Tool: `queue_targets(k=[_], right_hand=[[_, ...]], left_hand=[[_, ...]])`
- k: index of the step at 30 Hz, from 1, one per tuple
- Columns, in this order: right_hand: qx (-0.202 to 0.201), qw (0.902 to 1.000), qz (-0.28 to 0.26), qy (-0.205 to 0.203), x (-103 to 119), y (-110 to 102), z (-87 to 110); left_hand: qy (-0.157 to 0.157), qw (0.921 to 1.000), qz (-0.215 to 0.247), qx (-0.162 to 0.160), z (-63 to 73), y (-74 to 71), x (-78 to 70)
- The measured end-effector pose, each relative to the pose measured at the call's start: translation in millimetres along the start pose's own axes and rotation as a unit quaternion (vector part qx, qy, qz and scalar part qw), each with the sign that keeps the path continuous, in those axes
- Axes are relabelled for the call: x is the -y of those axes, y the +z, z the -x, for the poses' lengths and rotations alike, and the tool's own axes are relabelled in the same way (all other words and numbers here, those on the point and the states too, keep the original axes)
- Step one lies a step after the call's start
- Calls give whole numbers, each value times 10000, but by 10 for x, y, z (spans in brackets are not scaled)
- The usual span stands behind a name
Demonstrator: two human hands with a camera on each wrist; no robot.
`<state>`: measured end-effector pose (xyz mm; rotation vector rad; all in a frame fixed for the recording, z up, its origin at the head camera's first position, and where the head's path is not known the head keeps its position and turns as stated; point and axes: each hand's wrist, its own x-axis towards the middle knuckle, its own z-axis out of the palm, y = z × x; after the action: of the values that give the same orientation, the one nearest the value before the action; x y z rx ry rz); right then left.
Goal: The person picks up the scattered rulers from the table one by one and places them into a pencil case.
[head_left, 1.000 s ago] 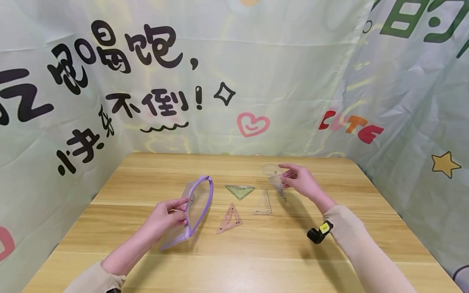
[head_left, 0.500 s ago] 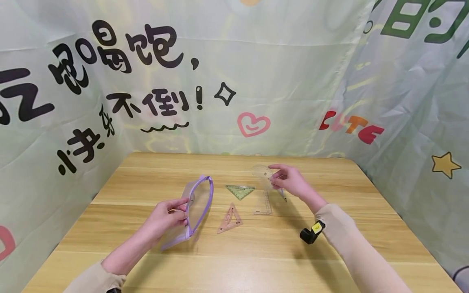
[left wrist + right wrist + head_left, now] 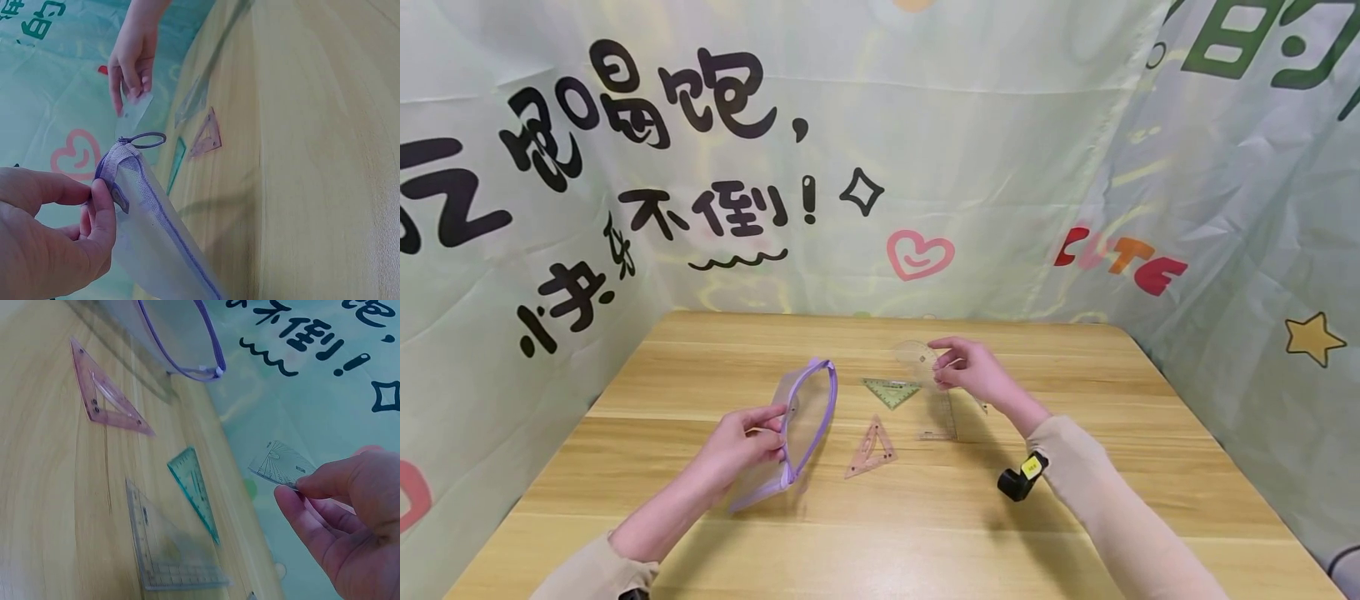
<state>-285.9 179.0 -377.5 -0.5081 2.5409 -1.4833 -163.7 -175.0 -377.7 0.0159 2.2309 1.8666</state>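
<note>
My left hand [image 3: 741, 450] pinches the edge of a see-through zip pouch [image 3: 147, 231] with purple trim, whose mouth gapes toward the right in the head view. A purple zipper pull [image 3: 149, 140] shows at its corner. In my right hand [image 3: 973, 371], thumb and fingers pinch a clear protractor [image 3: 278, 464], raised above the table. Under and beside that hand lie a clear set square [image 3: 169, 550], a green set square [image 3: 891, 393] and a pink set square [image 3: 872, 454], all flat on the wood.
The wooden table [image 3: 887, 542] carries everything and meets a printed cloth backdrop [image 3: 985, 167] at its back. A small pointed tip [image 3: 982, 405] of something lies right of the clear set square, mostly hidden by my right hand.
My right hand has moved left with the protractor, from right of the clear set square to above its top, near the green one. The left hand and pouch stay put.
</note>
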Motion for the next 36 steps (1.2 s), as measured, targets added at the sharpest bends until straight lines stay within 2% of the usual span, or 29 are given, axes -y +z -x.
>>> queue_targets(k=[13,30,36], right_hand=[[379,9989,-133,-224,148,177,-52],[948,9944,-453,-93,296,323,-118],[1060,9937,-366,-25,355,400,-183]], left_hand=[[3,10000,-20,-46,-5,3,5],[4,10000,48,-25,-5,20,4],[17,9999,130,38,-7,42,-9]])
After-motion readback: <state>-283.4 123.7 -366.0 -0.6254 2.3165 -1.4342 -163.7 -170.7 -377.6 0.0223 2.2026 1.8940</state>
